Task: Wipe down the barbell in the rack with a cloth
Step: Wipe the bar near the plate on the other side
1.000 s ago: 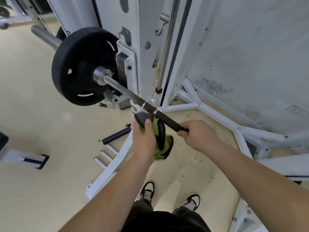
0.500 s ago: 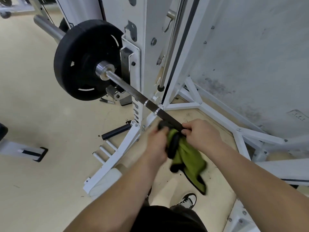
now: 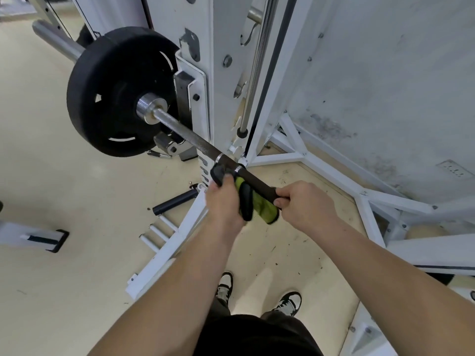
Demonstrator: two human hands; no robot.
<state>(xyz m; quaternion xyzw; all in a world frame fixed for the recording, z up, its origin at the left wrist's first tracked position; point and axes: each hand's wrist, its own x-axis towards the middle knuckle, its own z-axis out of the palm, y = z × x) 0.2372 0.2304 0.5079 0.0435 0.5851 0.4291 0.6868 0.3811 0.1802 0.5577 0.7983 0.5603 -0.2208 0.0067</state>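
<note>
My left hand (image 3: 223, 201) grips the green cloth (image 3: 262, 208) against the barbell (image 3: 205, 148), my right hand (image 3: 305, 204) clenched on the shaft just beside it, while the racked bar runs away up-left from both hands toward the weight plate (image 3: 113, 73).

The left hand (image 3: 223, 201) has slid the cloth (image 3: 262, 208) back along the barbell (image 3: 195, 141), far-left and away from the right hand (image 3: 305, 204) it touched half a second ago. The cloth, hanging loose then, is now bunched under the bar.
</note>
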